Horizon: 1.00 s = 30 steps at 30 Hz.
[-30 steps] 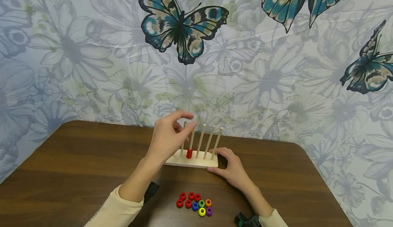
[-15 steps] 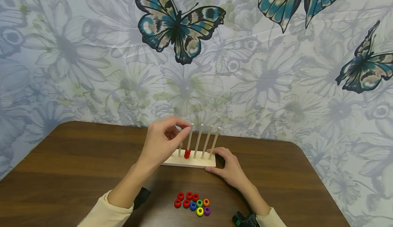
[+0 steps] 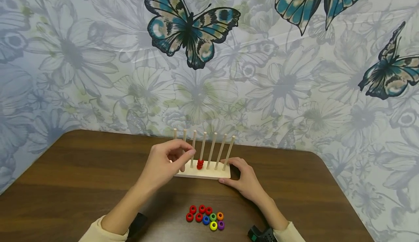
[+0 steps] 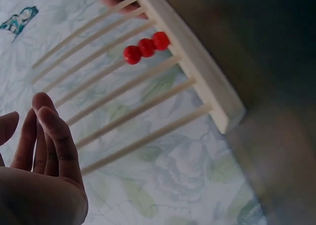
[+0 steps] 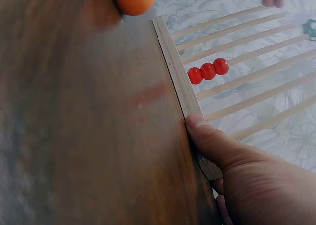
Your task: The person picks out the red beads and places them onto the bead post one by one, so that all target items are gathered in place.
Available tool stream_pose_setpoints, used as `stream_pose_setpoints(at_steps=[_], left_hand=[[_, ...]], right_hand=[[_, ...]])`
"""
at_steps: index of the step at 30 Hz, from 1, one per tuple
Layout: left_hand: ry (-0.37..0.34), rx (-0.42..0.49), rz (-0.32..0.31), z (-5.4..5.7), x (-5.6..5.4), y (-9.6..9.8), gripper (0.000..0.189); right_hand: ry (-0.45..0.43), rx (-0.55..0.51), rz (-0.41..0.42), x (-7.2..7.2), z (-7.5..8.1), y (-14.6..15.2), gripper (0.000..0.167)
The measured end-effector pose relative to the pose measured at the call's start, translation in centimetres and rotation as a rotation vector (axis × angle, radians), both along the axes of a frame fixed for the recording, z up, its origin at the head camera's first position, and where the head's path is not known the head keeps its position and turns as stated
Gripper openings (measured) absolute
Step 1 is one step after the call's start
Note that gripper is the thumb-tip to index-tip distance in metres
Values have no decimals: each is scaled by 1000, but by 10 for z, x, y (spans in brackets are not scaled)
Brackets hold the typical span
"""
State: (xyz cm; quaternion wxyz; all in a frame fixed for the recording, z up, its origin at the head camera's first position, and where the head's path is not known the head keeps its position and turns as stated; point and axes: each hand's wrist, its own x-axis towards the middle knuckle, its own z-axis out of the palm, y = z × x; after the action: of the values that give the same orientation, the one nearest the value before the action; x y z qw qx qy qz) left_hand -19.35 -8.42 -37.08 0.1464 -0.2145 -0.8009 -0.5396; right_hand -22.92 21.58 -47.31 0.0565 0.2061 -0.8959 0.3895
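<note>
A pale wooden peg stand (image 3: 202, 173) with several upright pegs stands towards the back of the table. Three red beads (image 3: 200, 165) are stacked at the foot of its middle peg; they show as three separate beads (image 5: 208, 71) in the right wrist view. My right hand (image 3: 243, 179) grips the right end of the base, thumb on the front edge. In front of the left-hand pegs, my left hand (image 3: 166, 161) hovers with fingers loosely bent. Its thumb and fingers (image 4: 61, 141) are apart in the left wrist view, with nothing seen between them.
On the brown table (image 3: 98, 183), nearer than the stand, lies a group of loose beads: several red beads (image 3: 199, 217), a blue bead (image 3: 206, 219), a green bead (image 3: 213, 217), an orange bead (image 3: 220, 216), a yellow bead (image 3: 213, 226) and a purple bead (image 3: 220, 225). A patterned cloth (image 3: 262, 89) hangs behind.
My left hand has moved left and down from the top of the middle peg, uncovering the left pegs. My right hand keeps its grip on the stand, and the beads stay put.
</note>
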Motion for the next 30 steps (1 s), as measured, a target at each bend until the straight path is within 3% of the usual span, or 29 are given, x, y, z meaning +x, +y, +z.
stream_pose_setpoints(at_steps=[8,17,25,30], left_hand=[[-97,-92,-45,-21,10,-17,3],[-152,-134,-107,-42,16,-25,3],[-234,-266,-259,-48,18,-20,9],[-209,-337,-343,-51,21,-15,8]], right_hand=[[14,4,-5,-1,-1,0,55],[5,0,-5,1,0,0,56],[14,-8,-4,2,-1,1,54],[9,-21,-2,1,-1,0,54]])
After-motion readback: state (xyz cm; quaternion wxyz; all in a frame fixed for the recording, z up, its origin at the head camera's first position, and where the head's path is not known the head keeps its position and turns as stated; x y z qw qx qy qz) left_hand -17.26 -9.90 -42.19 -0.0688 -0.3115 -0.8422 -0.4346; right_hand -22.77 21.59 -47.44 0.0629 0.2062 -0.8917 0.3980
